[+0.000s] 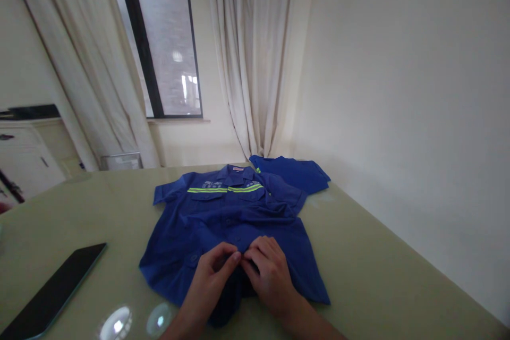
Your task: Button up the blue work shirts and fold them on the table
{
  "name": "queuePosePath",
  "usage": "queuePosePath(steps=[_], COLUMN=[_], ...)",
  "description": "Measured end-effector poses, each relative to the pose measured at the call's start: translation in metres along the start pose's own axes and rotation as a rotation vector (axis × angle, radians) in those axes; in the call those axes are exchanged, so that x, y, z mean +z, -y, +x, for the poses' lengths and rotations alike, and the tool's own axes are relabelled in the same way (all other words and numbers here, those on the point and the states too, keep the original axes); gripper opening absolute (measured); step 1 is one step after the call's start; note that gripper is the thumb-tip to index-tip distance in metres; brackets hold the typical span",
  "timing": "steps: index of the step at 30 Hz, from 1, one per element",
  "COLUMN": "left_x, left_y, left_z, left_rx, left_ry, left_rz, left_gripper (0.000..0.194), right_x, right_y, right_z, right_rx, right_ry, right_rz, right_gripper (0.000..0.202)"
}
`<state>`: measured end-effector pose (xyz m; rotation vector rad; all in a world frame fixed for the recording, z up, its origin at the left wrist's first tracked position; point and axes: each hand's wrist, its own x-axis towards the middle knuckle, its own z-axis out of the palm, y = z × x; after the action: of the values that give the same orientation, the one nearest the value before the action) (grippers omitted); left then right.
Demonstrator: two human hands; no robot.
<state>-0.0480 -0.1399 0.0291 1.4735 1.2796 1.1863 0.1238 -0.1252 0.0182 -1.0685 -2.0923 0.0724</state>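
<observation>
A blue short-sleeved work shirt [215,223] lies front up on the table, its collar pointing away from me. Yellow-green reflective stripes and pale printing cross its chest above the pocket flaps. At the lower front opening, my left hand [213,271] pinches the shirt's edge between thumb and fingers. Right beside it, my right hand [271,268] is closed on the same front edge, the fingertips of both hands nearly touching. Whether a button sits between the fingers is hidden. Below the hands the hem hangs in loose folds.
Another blue garment [300,172] lies folded at the table's far right corner, touching the shirt's sleeve area. A dark flat tablet-like slab [56,289] rests at the left on the greenish table [370,260]. A wall [418,90] borders the right side; curtains [258,53] hang behind.
</observation>
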Motion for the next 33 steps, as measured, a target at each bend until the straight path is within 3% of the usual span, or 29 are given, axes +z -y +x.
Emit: queuePosePath(steps=[3, 5, 7, 11, 14, 16, 18, 22, 24, 29, 33], left_x=[-0.006, -0.013, -0.021, -0.036, -0.040, -0.039, -0.038, -0.038, -0.038, -0.032, -0.026], left_y=[0.008, 0.015, 0.018, 0.010, -0.002, -0.007, -0.005, 0.011, 0.020, 0.036, 0.042], left_z=[0.001, 0.001, -0.001, -0.010, -0.013, -0.010, -0.004, 0.011, 0.014, 0.013, 0.013], left_rx=[-0.110, -0.224, -0.334, -0.445, -0.490, -0.513, -0.521, -0.457, -0.408, -0.259, -0.282], left_ry=[-0.021, -0.011, 0.125, 0.550, 0.661, 0.583, 0.424, 0.170, 0.146, 0.255, 0.158], left_rz=[-0.075, -0.170, -0.244, -0.176, -0.063, -0.011, 0.066, 0.173, 0.127, -0.029, -0.130], left_gripper=[0.054, 0.063, 0.066, 0.059, 0.058, 0.063, 0.069, 0.068, 0.061, 0.044, 0.049], right_x=[-0.005, -0.011, -0.015, -0.017, -0.013, -0.011, -0.011, -0.007, -0.004, 0.003, 0.007], right_y=[0.001, 0.001, 0.000, -0.004, -0.008, -0.009, -0.008, 0.000, 0.004, 0.009, 0.007], right_z=[0.003, 0.007, 0.010, 0.013, 0.011, 0.009, 0.008, 0.007, 0.006, 0.007, 0.007], right_rx=[0.071, 0.126, 0.140, 0.279, 0.294, 0.187, 0.112, 0.097, 0.072, -0.062, -0.080], right_ry=[-0.035, -0.066, -0.023, 0.295, 0.445, 0.467, 0.483, 0.506, 0.508, 0.523, 0.451], right_rz=[0.071, 0.168, 0.305, 0.572, 0.501, 0.357, 0.247, 0.086, -0.014, -0.200, -0.229], right_gripper=[0.011, 0.022, 0.039, 0.033, 0.022, 0.017, 0.020, 0.026, 0.023, 0.014, 0.014])
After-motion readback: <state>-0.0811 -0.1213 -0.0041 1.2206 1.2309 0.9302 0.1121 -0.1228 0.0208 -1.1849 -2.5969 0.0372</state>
